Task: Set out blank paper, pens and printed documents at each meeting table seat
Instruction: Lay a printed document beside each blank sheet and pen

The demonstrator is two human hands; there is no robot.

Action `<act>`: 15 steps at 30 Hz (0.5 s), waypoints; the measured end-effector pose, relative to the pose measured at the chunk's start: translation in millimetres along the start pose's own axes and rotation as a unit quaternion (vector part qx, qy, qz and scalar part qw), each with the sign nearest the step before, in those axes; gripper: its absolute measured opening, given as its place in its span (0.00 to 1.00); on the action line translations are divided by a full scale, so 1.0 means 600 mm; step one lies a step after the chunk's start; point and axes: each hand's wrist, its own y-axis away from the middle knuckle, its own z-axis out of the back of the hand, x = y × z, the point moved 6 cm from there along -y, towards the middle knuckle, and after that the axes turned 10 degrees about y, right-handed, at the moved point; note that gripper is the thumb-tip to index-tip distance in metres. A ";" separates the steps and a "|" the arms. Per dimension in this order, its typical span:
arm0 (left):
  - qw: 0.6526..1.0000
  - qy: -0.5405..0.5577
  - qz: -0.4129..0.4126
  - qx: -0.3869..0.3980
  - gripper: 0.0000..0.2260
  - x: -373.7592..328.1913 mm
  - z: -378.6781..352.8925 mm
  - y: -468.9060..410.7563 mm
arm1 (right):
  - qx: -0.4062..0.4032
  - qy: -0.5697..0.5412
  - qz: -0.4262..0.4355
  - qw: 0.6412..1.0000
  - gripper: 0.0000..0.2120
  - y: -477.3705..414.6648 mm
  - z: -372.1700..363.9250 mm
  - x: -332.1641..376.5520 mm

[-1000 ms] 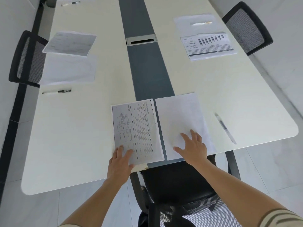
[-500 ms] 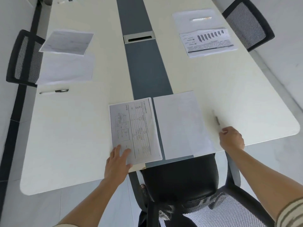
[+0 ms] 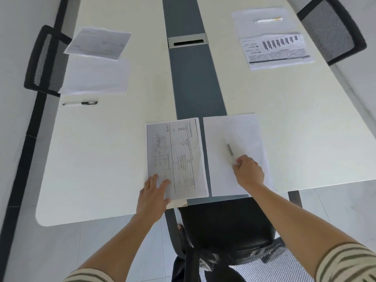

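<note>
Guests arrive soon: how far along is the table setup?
Done: left-side papers and black-capped pen, right-side papers and white pen are laid. In hand: left hand rests on the near document; right hand holds the near pen over the blank sheet. Left: setting it down.

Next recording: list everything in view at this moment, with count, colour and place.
table: 1, white, grey centre strip
cable box: 1, silver, in the strip, far end
printed documents: 3, white with black print, near, left and right seats
blank sheets: 3, white, one next to each document
pens: 3, pale, one held over near sheet, one on table left, one on right sheet
chairs: 3, black mesh, near, left, right
left hand: 1, fingers on near document
right hand: 1, pinching pen
</note>
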 end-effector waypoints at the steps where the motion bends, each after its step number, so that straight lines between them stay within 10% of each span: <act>1: 1.000 -0.004 0.001 0.004 0.24 0.000 0.001 0.000 | 0.006 0.003 0.002 1.000 0.12 0.000 0.001 0.001; 9: 1.000 0.001 0.003 0.005 0.18 -0.014 0.043 0.009 | 0.026 -0.057 0.085 0.994 0.14 0.073 0.046 0.013; 15: 0.927 0.365 0.059 -0.061 0.09 -0.031 0.093 0.137 | 0.114 -0.113 0.166 0.973 0.07 0.200 0.038 0.024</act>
